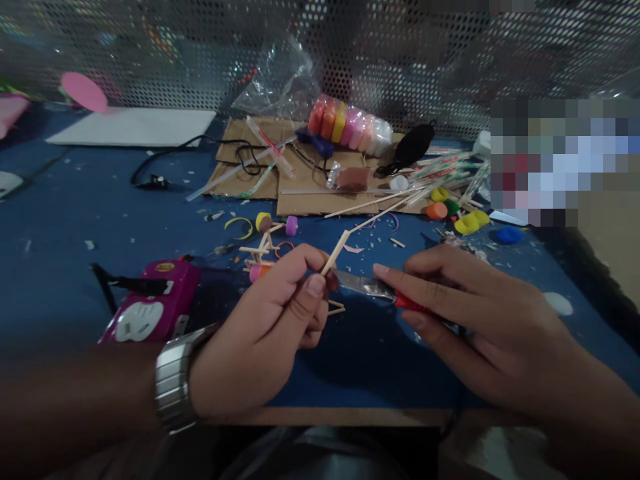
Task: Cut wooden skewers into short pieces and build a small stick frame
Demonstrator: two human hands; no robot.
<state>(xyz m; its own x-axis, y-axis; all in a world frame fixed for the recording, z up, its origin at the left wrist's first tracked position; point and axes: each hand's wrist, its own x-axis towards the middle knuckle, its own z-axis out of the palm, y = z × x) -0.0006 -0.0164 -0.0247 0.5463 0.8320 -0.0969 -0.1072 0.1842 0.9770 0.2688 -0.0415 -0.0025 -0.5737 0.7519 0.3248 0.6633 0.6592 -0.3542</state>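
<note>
A short pale wooden stick (336, 253) is pinched upright and tilted between the thumb and index finger of my left hand (270, 313), which wears a metal watch at the wrist. My right hand (460, 300) is closed on the red handle of a knife (367, 285). The knife's grey blade points left, its tip close to the lower part of the stick; whether they touch is hard to tell. Just behind my left hand, small stick pieces (263, 250) are joined in a little frame with yellow and purple bits beside it.
Cardboard (305, 200) lies at the back with packed coloured clay (350, 127), straws and a black pouch (414, 145). A magenta device (160, 297) sits at the left, a white board (135, 127) behind it. Yellow clay (471, 222) and long thin sticks are at the right.
</note>
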